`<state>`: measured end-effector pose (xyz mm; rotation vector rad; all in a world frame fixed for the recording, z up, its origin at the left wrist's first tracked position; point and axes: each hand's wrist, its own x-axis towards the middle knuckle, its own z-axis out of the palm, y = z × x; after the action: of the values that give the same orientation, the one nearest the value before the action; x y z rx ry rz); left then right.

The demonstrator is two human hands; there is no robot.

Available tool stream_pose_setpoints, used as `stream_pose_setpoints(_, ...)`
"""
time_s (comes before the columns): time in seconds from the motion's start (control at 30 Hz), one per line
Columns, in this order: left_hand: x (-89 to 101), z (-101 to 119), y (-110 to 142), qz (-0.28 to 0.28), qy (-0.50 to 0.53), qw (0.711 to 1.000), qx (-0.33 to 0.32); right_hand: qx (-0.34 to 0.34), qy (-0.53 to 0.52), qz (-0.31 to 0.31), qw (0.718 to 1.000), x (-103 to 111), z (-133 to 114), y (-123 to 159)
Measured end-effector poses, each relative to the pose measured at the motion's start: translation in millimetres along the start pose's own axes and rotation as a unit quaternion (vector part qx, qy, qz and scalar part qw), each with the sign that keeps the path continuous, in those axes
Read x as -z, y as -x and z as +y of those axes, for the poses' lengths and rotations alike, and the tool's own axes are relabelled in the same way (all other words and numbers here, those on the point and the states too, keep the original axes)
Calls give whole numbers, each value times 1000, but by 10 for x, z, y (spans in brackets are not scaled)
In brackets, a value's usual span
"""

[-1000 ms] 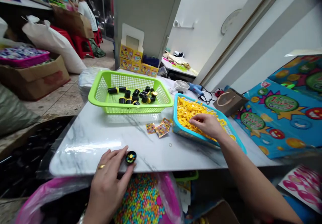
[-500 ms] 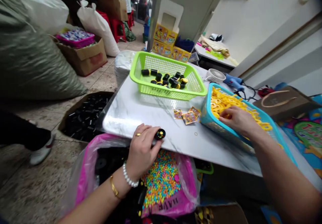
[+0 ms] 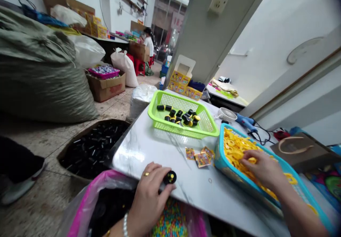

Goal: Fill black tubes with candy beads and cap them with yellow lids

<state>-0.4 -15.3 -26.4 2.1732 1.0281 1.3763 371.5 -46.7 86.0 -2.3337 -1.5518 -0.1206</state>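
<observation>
My left hand (image 3: 152, 197) is closed around a small black cylinder (image 3: 170, 177), held upright at the table's near edge. Bits of yellow and green show in its open top. Over the blue basket (image 3: 219, 151) at right, my right hand (image 3: 262, 166) has thumb and fingers pinched together; whatever is between them is hidden. Yellow plastic pieces (image 3: 234, 143), some ring-shaped, fill that basket. A green basket (image 3: 173, 127) farther back holds several black cylinders with yellow ends. Small printed packets (image 3: 202, 159) lie between the two baskets.
Below the table edge, a pink plastic-lined container (image 3: 80, 208) holds black parts and colourful beads (image 3: 172, 219). A bin of black cylinders (image 3: 96, 146) stands on the floor at left, near another person's foot (image 3: 21, 187). Yellow boxes (image 3: 181, 82) and a small fan (image 3: 227, 114) sit at the back.
The view has tilted upward, so the table sits lower in the picture. My right hand has come up a little from the yellow pieces, fingers pinched. My left hand keeps the black cylinder.
</observation>
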Motion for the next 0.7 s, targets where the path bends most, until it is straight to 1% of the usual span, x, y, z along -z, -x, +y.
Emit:
stream_pose_setpoints(0.03, 2, 12, 3, 1, 7, 1000, 0, -33, -51, 24, 998, 76, -58, 92)
stream_pose_setpoints(0.07, 2, 24, 4, 2, 15, 1000, 1, -59, -117, 33, 991, 142, -149, 195)
stream_pose_setpoints(0.1, 0, 36, 2, 1, 21, 1000, 5, -77, -194, 22, 978, 186, -275, 300)
stream_pose_setpoints(0.13, -5, 45, -2, 1, 26, 1000, 8, -80, -281, -10, 956, 198, -434, 400)
stream_pose_setpoints(0.17, -10, 53, -9, -2, 29, 999, 12, -77, -369, -61, 924, 171, -616, 492)
stream_pose_setpoints(0.2, -15, 59, -17, -4, 32, 999, 15, -74, -433, -124, 890, 103, -809, 572)
stream_pose_setpoints(0.27, -18, 69, -30, -10, 33, 999, 19, -57, -506, -269, 817, -136, -1172, 695)
stream_pose_setpoints(0.3, -17, 73, -33, -12, 32, 999, 20, -52, -528, -315, 787, -285, -1319, 737)
stream_pose_setpoints(0.33, -17, 74, -33, -14, 31, 999, 21, -49, -541, -350, 763, -436, -1433, 766)
stream_pose_setpoints(0.37, -17, 74, -30, -16, 32, 999, 24, -53, -551, -368, 747, -572, -1514, 785)
stream_pose_setpoints(0.4, -19, 71, -24, -18, 33, 999, 28, -62, -557, -377, 738, -684, -1566, 797)
stream_pose_setpoints(0.47, -30, 63, -10, -22, 37, 999, 33, -86, -557, -379, 734, -813, -1612, 808)
stream_pose_setpoints(0.53, -41, 56, 1, -22, 41, 998, 34, -104, -550, -376, 738, -836, -1625, 819)
stream_pose_setpoints(0.6, -43, 57, 4, -18, 42, 998, 33, -116, -544, -378, 741, -811, -1640, 836)
stream_pose_setpoints(0.7, -20, 77, -8, -26, 44, 998, 43, -122, -553, -373, 735, -794, -1672, 868)
